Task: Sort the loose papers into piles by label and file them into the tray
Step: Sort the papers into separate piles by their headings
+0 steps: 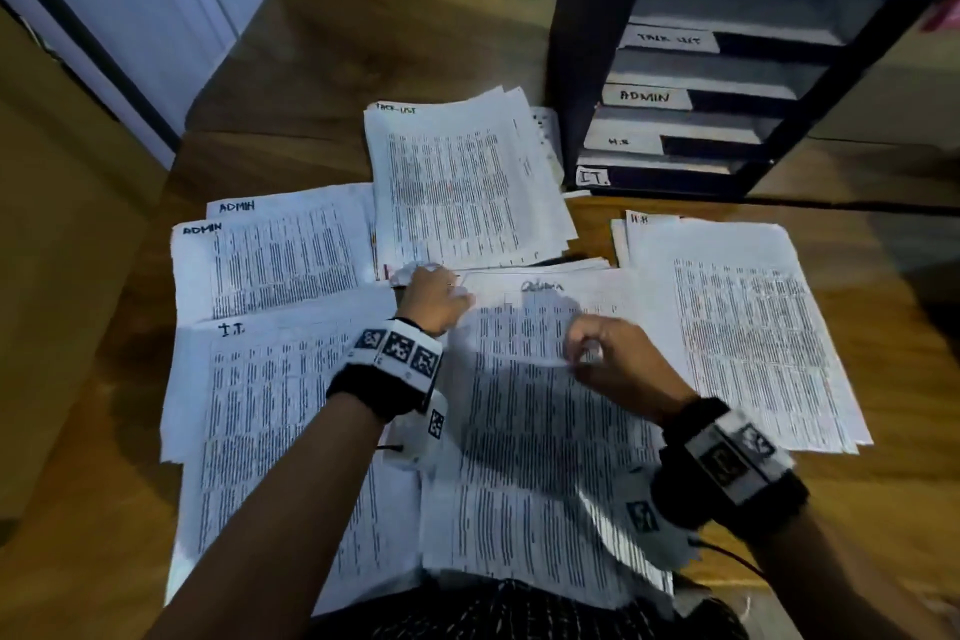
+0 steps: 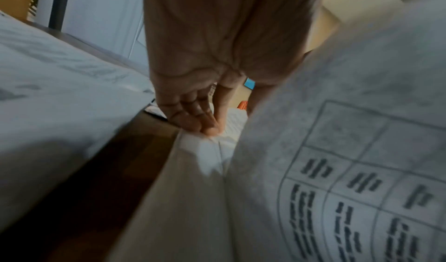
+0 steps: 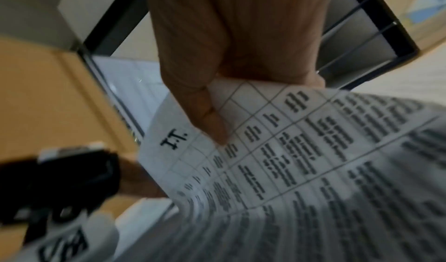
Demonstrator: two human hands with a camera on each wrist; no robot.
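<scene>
Printed sheets lie in labelled piles on the wooden table [image 1: 857,509]. My right hand [image 1: 582,353] pinches the top edge of a sheet marked I.T. [image 3: 265,161], thumb [image 3: 212,127] on its face, and holds it lifted and curled over the middle stack [image 1: 519,457]. A sheet marked Admin [image 1: 543,287] shows just beyond it. My left hand [image 1: 439,296] grips a crumpled paper corner [image 2: 212,148] between its fingertips [image 2: 195,121]; I cannot tell that paper's label. The black tiered tray [image 1: 587,68] stands at the back right, with slots tagged TASK LIST, ADMIN, H.R and I.T.
An ADMIN pile [image 1: 270,260] lies at the left, a TASK LIST pile [image 1: 457,182] behind the hands, an H.R pile [image 1: 743,327] at the right and an I.T. pile [image 1: 270,431] at the front left. A wall and white door [image 1: 156,16] lie beyond the table's left edge.
</scene>
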